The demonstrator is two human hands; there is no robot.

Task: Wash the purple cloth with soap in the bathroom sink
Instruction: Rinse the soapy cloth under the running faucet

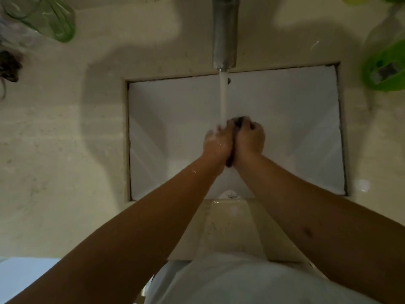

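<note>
Purple cloth [230, 160]: dark, wet, bunched into a narrow wad pressed between both palms over the middle of the sink; only two bits show, one at the fingertips and one at the heels of the hands. Long axis runs from the person toward the tap, along the seam between the hands.

Left hand [218, 142]: fingers [230, 125] close together and curled onto the far end of the cloth; white suds on the knuckles and back. The water stream [223, 97] lands on it.

Right hand [249, 140]: fingers [247, 125] bent tight over the same end, clamping the cloth against the left palm.

Sink [285, 119]: rectangular white basin, smooth, set below a pale stone table [61, 150] with a mottled, dull surface.

Tap [225, 31]: grey metal spout, cylindrical, pointing at the basin's middle, running in a thin white column.

On the table: green translucent container [54, 20] far left; green plastic object [385, 66] far right, blurred; dark tangled item [8, 66] at the left edge, kind cannot be told.
</note>
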